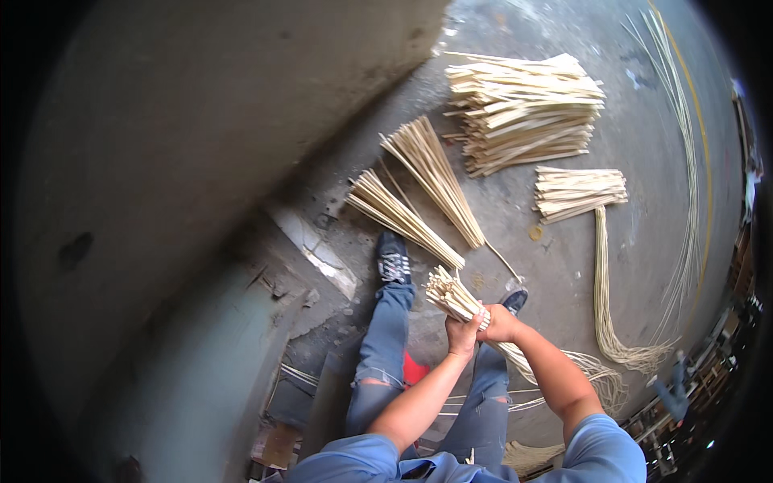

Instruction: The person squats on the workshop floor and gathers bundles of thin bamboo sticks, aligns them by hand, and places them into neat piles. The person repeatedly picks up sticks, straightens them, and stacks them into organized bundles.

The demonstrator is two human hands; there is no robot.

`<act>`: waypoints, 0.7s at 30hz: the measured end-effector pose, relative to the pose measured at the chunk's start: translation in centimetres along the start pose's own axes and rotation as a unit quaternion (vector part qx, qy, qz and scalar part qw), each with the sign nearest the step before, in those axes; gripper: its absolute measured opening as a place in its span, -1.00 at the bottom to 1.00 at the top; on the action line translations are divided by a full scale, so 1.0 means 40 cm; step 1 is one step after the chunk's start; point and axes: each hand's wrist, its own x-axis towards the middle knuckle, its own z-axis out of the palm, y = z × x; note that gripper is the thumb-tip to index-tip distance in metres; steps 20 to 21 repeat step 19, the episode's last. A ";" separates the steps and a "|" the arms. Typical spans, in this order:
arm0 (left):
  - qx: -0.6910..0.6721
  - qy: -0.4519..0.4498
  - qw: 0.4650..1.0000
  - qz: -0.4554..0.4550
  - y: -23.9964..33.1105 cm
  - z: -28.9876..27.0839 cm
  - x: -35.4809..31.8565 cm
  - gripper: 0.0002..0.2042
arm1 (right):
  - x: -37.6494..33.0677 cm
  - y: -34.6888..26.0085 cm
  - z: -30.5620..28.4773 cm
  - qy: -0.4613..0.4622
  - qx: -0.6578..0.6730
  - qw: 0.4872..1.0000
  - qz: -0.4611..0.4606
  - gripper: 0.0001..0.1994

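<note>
Between my knees I hold a bundle of pale, thin sticks [448, 295], cut ends pointing up and away from me. My left hand [463, 333] is closed round its left side. My right hand [502, 322] grips the same bundle from the right, close beside the left. Long thin strands [522, 364] trail from below my right hand toward the lower right. Just beyond the bundle, two fanned sheaves lie on the floor, a nearer sheaf [405, 217] and a farther sheaf [435, 179]. A single stick [503, 262] runs from the farther one toward my right shoe.
A large stack of sticks [523, 113] lies at the back, with a smaller stack [578, 193] nearer on the right. Long strands [604, 282] curve below that one. More thin strands [683, 129] stretch along the far right. A grey wall [201, 121] fills the left.
</note>
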 end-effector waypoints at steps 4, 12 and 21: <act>-0.016 0.035 0.999 0.037 0.180 -0.130 0.202 -0.37 | 0.264 -0.230 0.010 -0.055 -0.076 0.996 0.005 -0.46; -0.034 0.032 0.995 0.085 0.745 -0.159 0.792 -0.49 | 0.854 -0.700 -0.108 0.049 -0.031 0.991 -0.119 -0.55; -0.027 0.056 0.992 0.108 0.731 -0.167 0.767 -0.34 | 0.807 -0.711 -0.104 0.015 -0.033 0.997 -0.072 -0.40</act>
